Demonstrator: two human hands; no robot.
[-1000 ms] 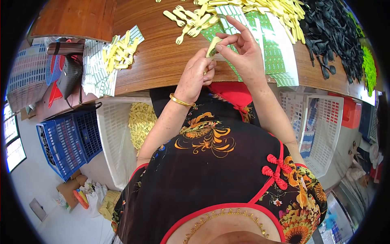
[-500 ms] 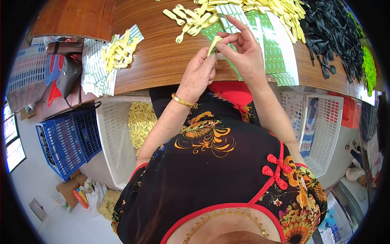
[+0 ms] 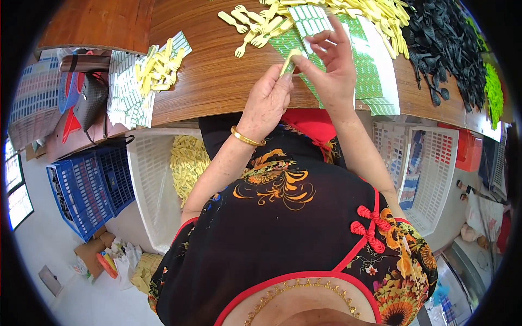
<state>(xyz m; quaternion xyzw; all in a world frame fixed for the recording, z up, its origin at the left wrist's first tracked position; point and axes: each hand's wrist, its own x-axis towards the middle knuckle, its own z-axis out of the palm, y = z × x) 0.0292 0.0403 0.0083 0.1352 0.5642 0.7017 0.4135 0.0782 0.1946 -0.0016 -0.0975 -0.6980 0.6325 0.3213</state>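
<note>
My left hand [image 3: 268, 98] is closed on a small pale yellow plastic piece [image 3: 289, 62], held up above the table's near edge. Part of this piece is hidden by my fingers; it resembles the yellow forks on the table, and some green shows on its side. The thumb of my right hand [image 3: 333, 70] touches its upper end, while the other fingers are raised and spread apart. Behind my right hand lie green and white label sheets [image 3: 365, 65], with a smaller label sheet [image 3: 310, 24] above them. Loose yellow plastic forks [image 3: 261, 27] lie beyond my hands.
Black plastic pieces [image 3: 446, 49] are heaped at the right, bright green pieces [image 3: 493, 89] past them. On the left, yellow pieces [image 3: 160, 68] lie on label sheets [image 3: 128, 92]. Below the table are a white crate [image 3: 149, 190] with yellow pieces, another white crate [image 3: 435, 179] and a blue crate [image 3: 89, 187].
My right hand has shifted slightly right, its fingers lifting away while the thumb stays at the yellow piece. My left hand keeps its hold almost in place.
</note>
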